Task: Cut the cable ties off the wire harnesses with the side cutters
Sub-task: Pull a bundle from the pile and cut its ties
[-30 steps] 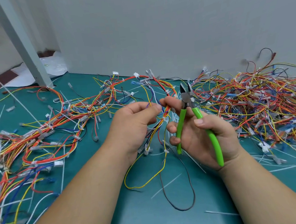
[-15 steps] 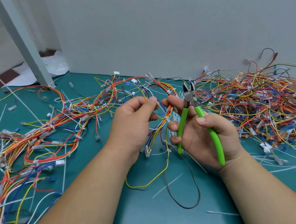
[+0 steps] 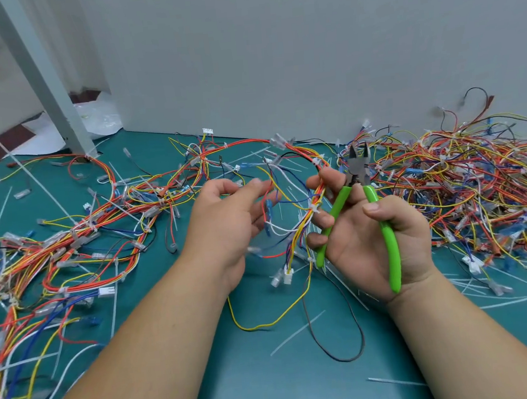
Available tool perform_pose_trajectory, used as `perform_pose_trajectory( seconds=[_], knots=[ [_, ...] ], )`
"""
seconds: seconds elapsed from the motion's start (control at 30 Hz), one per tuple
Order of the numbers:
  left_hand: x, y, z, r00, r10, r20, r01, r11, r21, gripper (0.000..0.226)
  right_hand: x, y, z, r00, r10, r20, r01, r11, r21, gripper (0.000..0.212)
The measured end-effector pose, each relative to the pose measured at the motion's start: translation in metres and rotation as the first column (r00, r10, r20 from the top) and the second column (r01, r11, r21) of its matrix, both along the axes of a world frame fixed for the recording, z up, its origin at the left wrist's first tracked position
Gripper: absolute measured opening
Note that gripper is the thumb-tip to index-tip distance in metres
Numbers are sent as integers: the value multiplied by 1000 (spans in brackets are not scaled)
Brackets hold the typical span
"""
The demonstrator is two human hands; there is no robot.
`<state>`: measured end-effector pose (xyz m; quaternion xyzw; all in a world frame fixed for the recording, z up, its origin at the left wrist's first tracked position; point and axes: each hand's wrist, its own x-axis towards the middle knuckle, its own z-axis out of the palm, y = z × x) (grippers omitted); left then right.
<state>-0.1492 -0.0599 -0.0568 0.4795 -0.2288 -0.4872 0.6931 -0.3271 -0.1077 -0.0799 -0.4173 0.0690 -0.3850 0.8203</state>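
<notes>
One pair of side cutters (image 3: 358,174) sits in the right hand (image 3: 366,244). Its fingers curl round one green handle, the thumb presses the other, and the jaws stand apart, pointing up. The left hand (image 3: 225,222) is blurred, with fingers spread, loosely bent and gripping nothing. One wire harness (image 3: 303,227) hangs between the two hands, passing under the right index finger. One white cable tie (image 3: 314,209) is visible on it. Two harness groups lie on the tabletop (image 3: 272,375): a spread run (image 3: 82,236) on the left and a dense pile (image 3: 463,180) on the right.
</notes>
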Motion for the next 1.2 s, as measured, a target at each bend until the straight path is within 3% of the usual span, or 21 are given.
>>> perform_pose_trajectory(
  seconds=[0.2,0.3,0.33,0.4,0.53,0.63,0.77,1.0,1.1,1.2],
  knots=[
    [6,0,4,986,-67,-153,76,996,56,12,-1,-1,0,999,-35,18,34,999,41,59],
    [6,1,5,960,-241,-145,256,962,97,61,2,0,-1,999,-31,-18,31,998,45,60],
    [5,3,6,944,-308,-116,318,945,78,69,3,0,-2,998,-41,-42,42,998,39,60],
    [3,6,6,921,-390,12,390,920,33,62,5,2,-3,994,-66,-81,67,998,8,62],
    [-9,10,-3,874,-430,227,425,902,71,72,7,2,-4,985,-125,-119,121,992,-40,67],
    [-14,10,-8,888,-368,277,363,929,71,65,8,2,-5,978,-108,-176,96,993,-75,70],
    [-9,7,-12,838,-313,448,295,949,113,71,9,4,-6,974,-105,-200,84,990,-110,67],
    [-10,3,-13,870,-192,453,203,979,23,52,11,2,-7,963,-170,-208,177,984,14,73],
    [-9,7,-7,846,-207,491,244,970,-13,43,8,-3,-3,969,-181,-170,201,973,114,80],
    [-8,11,-5,794,-315,519,398,916,-53,35,4,-7,1,977,-197,-83,211,953,218,82]
  ],
)
